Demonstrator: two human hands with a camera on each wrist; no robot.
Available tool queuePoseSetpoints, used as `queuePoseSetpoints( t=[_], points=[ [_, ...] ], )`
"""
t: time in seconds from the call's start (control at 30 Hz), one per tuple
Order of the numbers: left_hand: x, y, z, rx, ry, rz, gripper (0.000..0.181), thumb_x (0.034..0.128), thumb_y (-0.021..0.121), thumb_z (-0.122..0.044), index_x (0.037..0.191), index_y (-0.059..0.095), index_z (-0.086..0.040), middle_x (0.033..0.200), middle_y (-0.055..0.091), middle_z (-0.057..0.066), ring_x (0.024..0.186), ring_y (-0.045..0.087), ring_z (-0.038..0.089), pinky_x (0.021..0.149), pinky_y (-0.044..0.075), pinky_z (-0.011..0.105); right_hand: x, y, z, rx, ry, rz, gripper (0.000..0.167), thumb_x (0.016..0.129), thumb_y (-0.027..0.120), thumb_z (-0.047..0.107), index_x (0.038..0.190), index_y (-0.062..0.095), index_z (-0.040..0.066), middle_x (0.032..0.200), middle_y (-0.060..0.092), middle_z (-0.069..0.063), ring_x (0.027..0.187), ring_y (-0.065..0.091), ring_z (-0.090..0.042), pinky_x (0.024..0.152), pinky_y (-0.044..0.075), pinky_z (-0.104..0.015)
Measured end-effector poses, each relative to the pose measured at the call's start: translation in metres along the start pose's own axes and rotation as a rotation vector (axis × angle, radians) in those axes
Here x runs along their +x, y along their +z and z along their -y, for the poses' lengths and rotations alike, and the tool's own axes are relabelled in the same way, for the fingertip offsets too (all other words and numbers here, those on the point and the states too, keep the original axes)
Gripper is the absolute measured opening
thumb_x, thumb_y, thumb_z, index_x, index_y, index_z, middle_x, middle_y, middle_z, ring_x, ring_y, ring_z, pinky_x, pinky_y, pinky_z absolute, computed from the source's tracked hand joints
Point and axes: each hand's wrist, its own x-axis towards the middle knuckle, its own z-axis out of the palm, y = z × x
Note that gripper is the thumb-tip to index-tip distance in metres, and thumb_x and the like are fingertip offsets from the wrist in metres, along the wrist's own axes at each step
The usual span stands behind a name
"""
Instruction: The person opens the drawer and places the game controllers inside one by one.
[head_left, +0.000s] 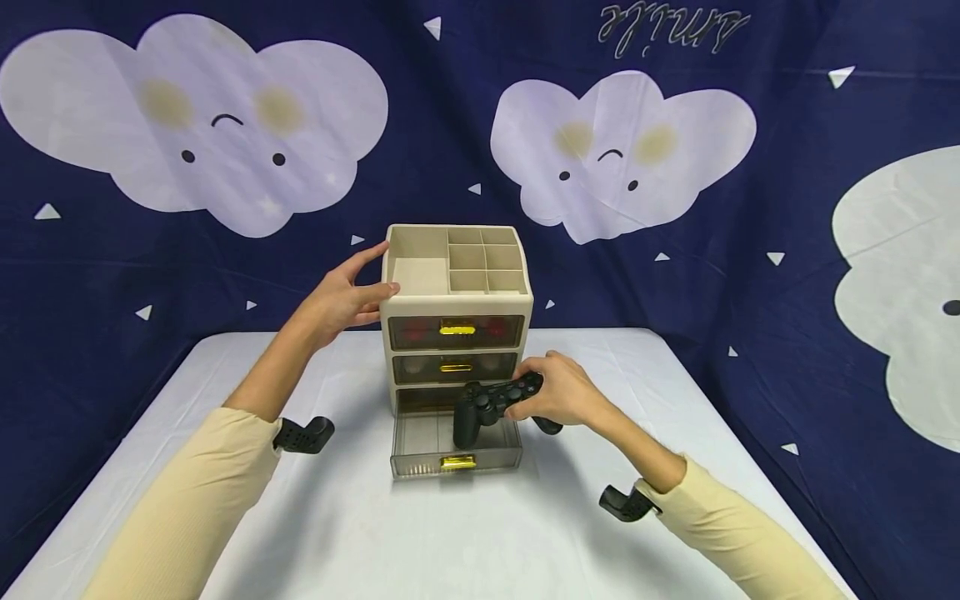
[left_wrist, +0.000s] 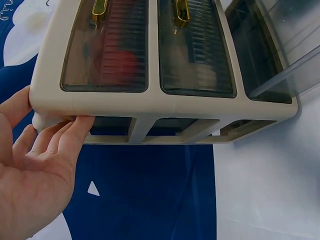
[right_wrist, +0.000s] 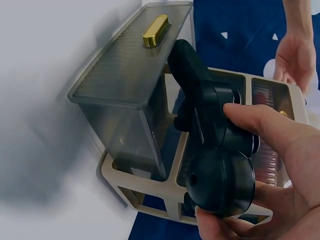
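Observation:
A cream desktop drawer organizer (head_left: pixel 457 304) has dark see-through drawers with gold handles. Its lowest drawer (head_left: pixel 420 465) is pulled out. My right hand (head_left: pixel 558 392) grips a black game controller (head_left: pixel 468 412) by one side, over that drawer; the right wrist view shows the controller (right_wrist: pixel 215 135) tilted, thumb on one face and fingers behind. At the organizer's upper left, my left hand (head_left: pixel 341 296) holds the rim, the thumb over the edge and the other fingers along the side. The left wrist view shows these fingers (left_wrist: pixel 70 137) against the side frame.
The organizer's top has one large compartment (head_left: pixel 420 275) and several small ones (head_left: pixel 467 257). Reddish contents show through the top drawer (head_left: pixel 412 333). A white cloth covers the table (head_left: pixel 337 517). Behind hangs a dark blue curtain (head_left: pixel 442 125) with clouds. Black cameras (head_left: pixel 303 435) sit on both wrists.

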Motion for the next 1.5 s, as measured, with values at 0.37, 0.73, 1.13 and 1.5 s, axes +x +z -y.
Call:
queuePoseSetpoints(
  t=[0.37,0.73,1.13,1.5],
  points=[
    [0.000,0.001,-0.001,0.025,0.001,0.006,0.081,0.1008,0.065,-0.022,0.162,0.017,-0.042,0.171,0.010,0.008,0.137,0.051,0.039,0.111,0.047,0.049,0.007,0.022,0.008,0.013,0.025,0.003,0.052,0.064,0.092,0.045,0.105,0.075,0.017,0.095,0.064,-0.003,0.086,0.055,-0.017,0.073,0.048,-0.034],
    [0.000,0.000,-0.002,0.024,0.003,0.005,0.081,0.1012,0.064,-0.021,0.163,0.016,-0.041,0.170,0.012,0.009,0.138,0.050,0.039,0.110,0.047,0.049,0.016,0.041,0.020,0.008,0.013,-0.008,0.056,0.064,0.094,0.045,0.107,0.075,0.014,0.102,0.066,-0.005,0.093,0.059,-0.021,0.081,0.052,-0.040],
    [-0.001,0.000,-0.001,0.023,0.003,0.005,0.081,0.1007,0.065,-0.022,0.162,0.016,-0.041,0.170,0.012,0.009,0.138,0.050,0.041,0.111,0.046,0.050,0.023,0.059,0.024,0.013,-0.010,0.010,0.055,0.067,0.094,0.042,0.110,0.076,0.013,0.097,0.063,-0.005,0.085,0.052,-0.017,0.071,0.049,-0.033],
    [-0.002,-0.001,-0.002,0.025,0.006,0.007,0.080,0.1010,0.065,-0.023,0.163,0.017,-0.040,0.169,0.016,0.011,0.137,0.051,0.040,0.111,0.046,0.049,0.027,0.069,0.024,0.003,-0.006,0.004,0.056,0.065,0.093,0.043,0.110,0.076,0.014,0.100,0.064,-0.007,0.087,0.055,-0.019,0.073,0.052,-0.037]
  ],
)
